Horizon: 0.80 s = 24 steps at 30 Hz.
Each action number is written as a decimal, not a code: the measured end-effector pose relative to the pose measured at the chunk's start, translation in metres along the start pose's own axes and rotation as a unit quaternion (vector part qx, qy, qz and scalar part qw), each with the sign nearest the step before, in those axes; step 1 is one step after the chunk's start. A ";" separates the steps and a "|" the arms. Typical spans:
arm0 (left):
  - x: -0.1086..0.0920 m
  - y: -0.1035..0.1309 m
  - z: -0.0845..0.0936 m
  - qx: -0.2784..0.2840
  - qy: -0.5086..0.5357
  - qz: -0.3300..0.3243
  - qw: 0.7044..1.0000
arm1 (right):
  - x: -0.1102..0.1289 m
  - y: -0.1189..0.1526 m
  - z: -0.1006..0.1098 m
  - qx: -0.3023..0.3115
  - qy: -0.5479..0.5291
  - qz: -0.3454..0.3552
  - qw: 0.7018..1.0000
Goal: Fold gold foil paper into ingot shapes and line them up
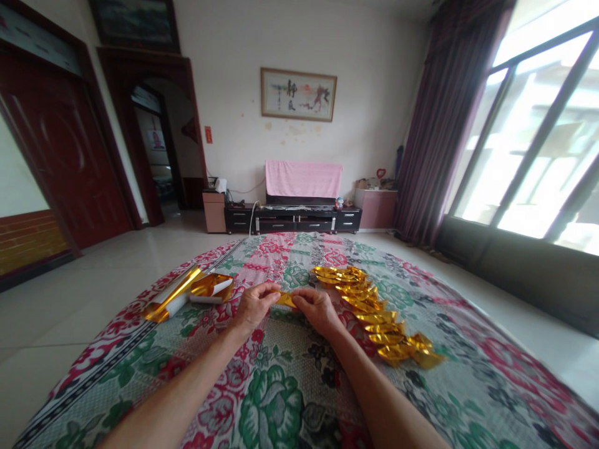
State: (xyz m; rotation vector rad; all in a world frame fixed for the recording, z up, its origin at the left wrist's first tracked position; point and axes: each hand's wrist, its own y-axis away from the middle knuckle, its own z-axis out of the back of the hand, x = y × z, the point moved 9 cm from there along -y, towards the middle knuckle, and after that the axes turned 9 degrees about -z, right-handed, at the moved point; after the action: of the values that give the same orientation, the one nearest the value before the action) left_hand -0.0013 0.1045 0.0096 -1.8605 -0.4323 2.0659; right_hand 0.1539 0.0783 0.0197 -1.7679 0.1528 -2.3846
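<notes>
A small folded piece of gold foil paper (286, 300) is stretched between my two hands, just above the flowered cloth. My left hand (256, 305) pinches its left end between thumb and fingers. At the right end, my right hand (317, 308) grips it the same way, fingertips closed. Right of my hands lie several folded gold foil ingots (374, 318) in an overlapping row that slants toward me. To the left rest a roll of gold foil paper (173, 298) and some loose gold sheets with white backs (213, 288).
A flowered cloth (270, 405) covers the bed-like surface beneath my hands. Beyond it stands a low black cabinet (294, 223), with a pink towel (304, 179) draped over something on top. A curtain (449, 118) and large windows are at the right, a red door (60, 137) at the left.
</notes>
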 end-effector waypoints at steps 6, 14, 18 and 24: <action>0.002 -0.001 -0.001 0.009 -0.080 -0.023 0.997 | 0.009 0.004 0.008 -0.089 0.161 0.046 0.982; -0.011 0.003 -0.014 0.029 -0.247 -0.065 0.966 | 0.008 0.005 0.006 -0.123 0.311 0.034 0.942; -0.019 0.006 -0.024 0.065 -0.332 -0.109 0.935 | 0.008 0.006 0.003 -0.127 0.356 0.028 0.925; -0.019 0.008 -0.030 0.105 -0.404 -0.118 0.901 | 0.005 0.007 0.000 -0.130 0.398 0.014 0.908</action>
State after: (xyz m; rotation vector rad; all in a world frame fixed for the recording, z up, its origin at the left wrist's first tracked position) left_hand 0.0301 0.0892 0.0202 -0.7117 -0.5567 2.4983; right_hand 0.1528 0.0707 0.0230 -0.7270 0.6084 -3.0144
